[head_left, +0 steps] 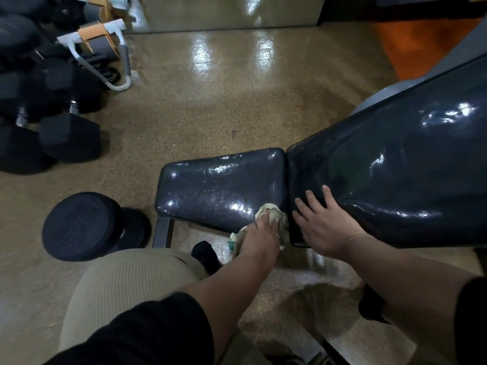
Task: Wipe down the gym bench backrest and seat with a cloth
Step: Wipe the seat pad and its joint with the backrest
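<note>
The gym bench has a glossy dark seat [221, 188] at the centre and an inclined dark backrest [400, 164] rising to the right. A pale cloth [271, 210] lies bunched at the seat's near right corner, beside the gap to the backrest. My left hand [261, 238] holds the cloth against the seat edge with its fingers curled into it, and part of the cloth hangs below the hand. My right hand [320, 222] rests flat with spread fingers on the lower end of the backrest.
A large black dumbbell [87, 225] lies on the floor just left of the bench leg [163, 233]. Several more dumbbells [44, 122] are stacked at the far left by a grey-and-orange rack [105, 46]. Shiny speckled floor [224, 88] stretches beyond the bench.
</note>
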